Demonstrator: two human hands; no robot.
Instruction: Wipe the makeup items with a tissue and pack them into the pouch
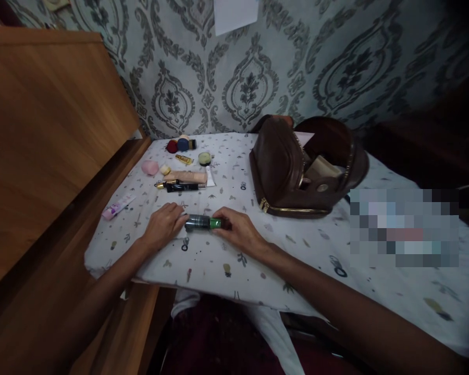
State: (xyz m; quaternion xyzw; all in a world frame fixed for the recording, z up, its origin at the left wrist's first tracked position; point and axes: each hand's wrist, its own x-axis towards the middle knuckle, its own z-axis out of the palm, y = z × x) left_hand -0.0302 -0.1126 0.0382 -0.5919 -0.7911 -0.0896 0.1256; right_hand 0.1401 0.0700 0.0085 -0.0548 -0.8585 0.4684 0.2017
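A small dark cylindrical bottle [197, 222] with a bright green band lies sideways, low over the table's near part. My left hand [164, 227] has its fingers closed around the left end. At the green end, my right hand [236, 228] pinches the bottle between thumb and fingers, covering part of its tip. Just beyond my hands is a row of cosmetics: a black tube [183, 187], a beige tube [187, 176] and a white-capped piece [210, 177]. A pink and white tube [118, 207] lies to the left of my left hand.
An open brown leather bag [281, 161] with a gold zipper stands to the right, holding items. Farther back are a round green-lidded jar [204, 158], a gold vial [184, 159], a pink sponge [149, 167] and blue and red pieces [183, 144]. A wooden panel [54, 125] borders the left.
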